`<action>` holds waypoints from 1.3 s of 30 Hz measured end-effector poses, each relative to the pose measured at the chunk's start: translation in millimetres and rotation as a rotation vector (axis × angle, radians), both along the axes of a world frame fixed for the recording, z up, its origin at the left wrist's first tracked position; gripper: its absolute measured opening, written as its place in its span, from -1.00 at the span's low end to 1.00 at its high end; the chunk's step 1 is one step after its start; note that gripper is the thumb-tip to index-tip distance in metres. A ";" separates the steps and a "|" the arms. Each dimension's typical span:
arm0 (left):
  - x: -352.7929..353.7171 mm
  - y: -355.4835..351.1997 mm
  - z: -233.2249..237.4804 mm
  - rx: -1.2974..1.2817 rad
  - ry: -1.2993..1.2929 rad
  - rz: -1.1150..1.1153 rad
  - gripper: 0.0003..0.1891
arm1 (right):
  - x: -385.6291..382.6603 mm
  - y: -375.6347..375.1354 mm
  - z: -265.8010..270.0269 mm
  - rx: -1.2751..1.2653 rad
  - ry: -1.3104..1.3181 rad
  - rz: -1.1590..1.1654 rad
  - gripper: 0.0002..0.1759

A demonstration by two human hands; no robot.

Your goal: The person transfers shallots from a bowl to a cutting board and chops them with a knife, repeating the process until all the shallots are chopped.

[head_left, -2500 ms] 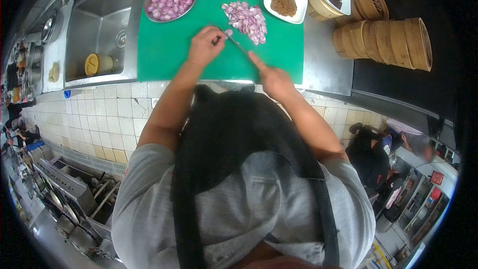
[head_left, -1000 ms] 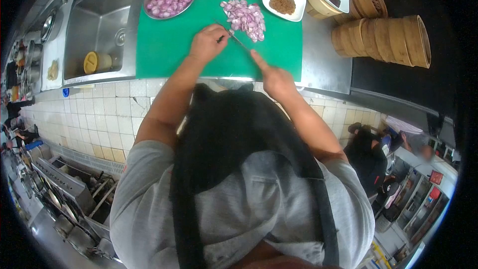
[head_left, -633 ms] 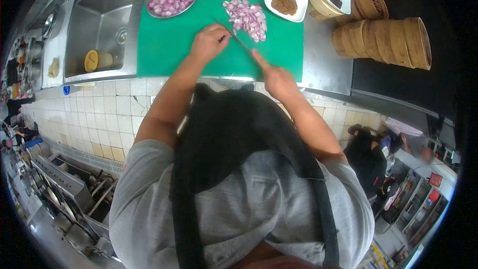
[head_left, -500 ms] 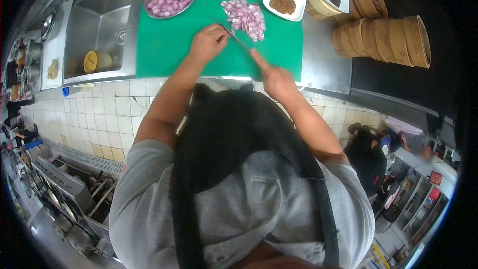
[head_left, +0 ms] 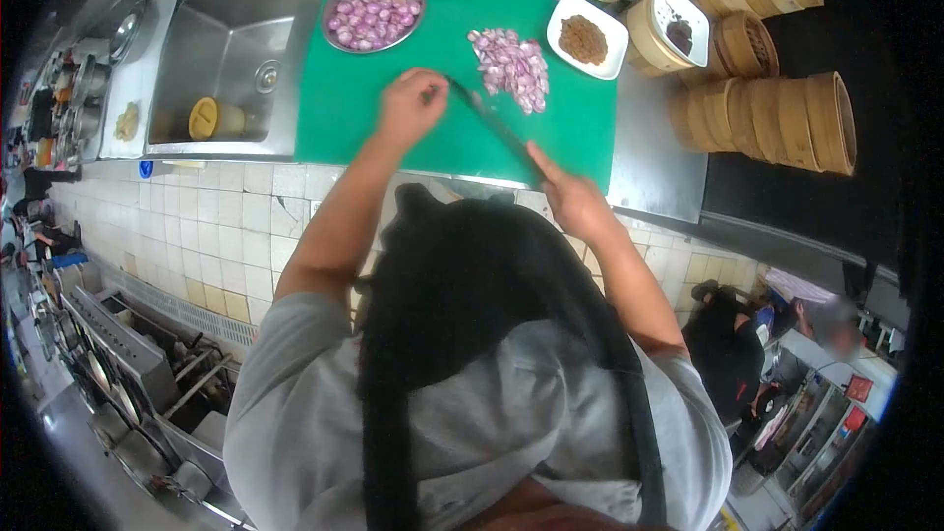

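Observation:
My right hand [head_left: 573, 199] is wrapped round the handle of a knife [head_left: 497, 126], whose blade slants up and left across the green cutting board [head_left: 344, 108]. At the blade's far end, my left hand [head_left: 413, 103] is closed with its fingertips near the board; what it pinches, if anything, is too small to make out. Sliced shallots [head_left: 511, 69] lie in a loose pile beyond the blade. Whole peeled shallots [head_left: 372, 12] fill a metal bowl [head_left: 327, 37] on the board's far left corner.
A white dish [head_left: 612, 64] of brown food overlaps the board's far right corner. Bamboo steamers [head_left: 767, 118] stand at the right. At the left is a metal sink [head_left: 221, 49] holding a yellow-lidded container [head_left: 204, 119]. Another person [head_left: 723, 344] is at the lower right.
The view has shifted, so the counter appears lower and farther right. Against the board, the knife and both hands have shifted slightly; the knife is still in my right hand.

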State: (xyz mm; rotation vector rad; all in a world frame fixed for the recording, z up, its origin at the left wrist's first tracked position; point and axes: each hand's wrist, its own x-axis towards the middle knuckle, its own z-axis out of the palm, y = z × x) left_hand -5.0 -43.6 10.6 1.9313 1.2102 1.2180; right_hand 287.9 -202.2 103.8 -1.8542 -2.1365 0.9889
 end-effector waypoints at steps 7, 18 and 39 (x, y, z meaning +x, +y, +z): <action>-76.5 60.7 44.1 0.077 0.129 0.214 -0.81 | 10.3 11.5 -14.2 -0.043 -0.043 -0.101 -0.21; -60.7 144.2 75.1 -0.255 1.121 0.243 -0.69 | 2.3 10.7 -29.0 -0.040 -0.065 -0.147 -0.17; -30.1 98.0 101.7 -0.147 0.572 0.208 -0.80 | 1.5 7.8 -30.8 -0.034 -0.006 -0.171 -0.20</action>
